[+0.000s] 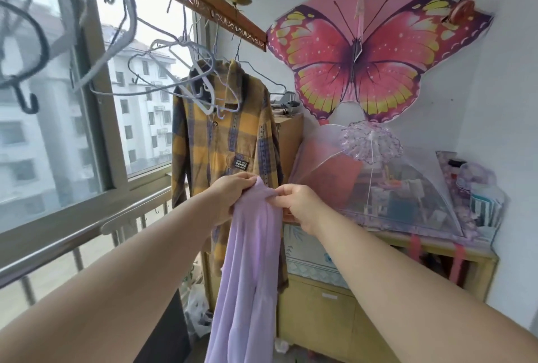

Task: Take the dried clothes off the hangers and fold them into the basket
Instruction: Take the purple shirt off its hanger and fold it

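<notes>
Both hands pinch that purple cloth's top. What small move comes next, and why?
The left hand and right hand pinch the soft lilac garment close together, so it hangs bunched; probably draw them apart to spread it for folding.

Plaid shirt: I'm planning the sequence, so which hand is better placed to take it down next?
Probably the left hand: it sits directly before the plaid shirt, while the right hand lies beside it. Both pinch the lilac garment.

Two garments up: one lilac top (250, 260), one yellow plaid shirt (221, 141). Two hands, left hand (230, 194) and right hand (297, 205). One butterfly kite (355, 63), one mesh food cover (378, 182) — and empty hangers (186, 80) (a tangle, count unclear).
</notes>
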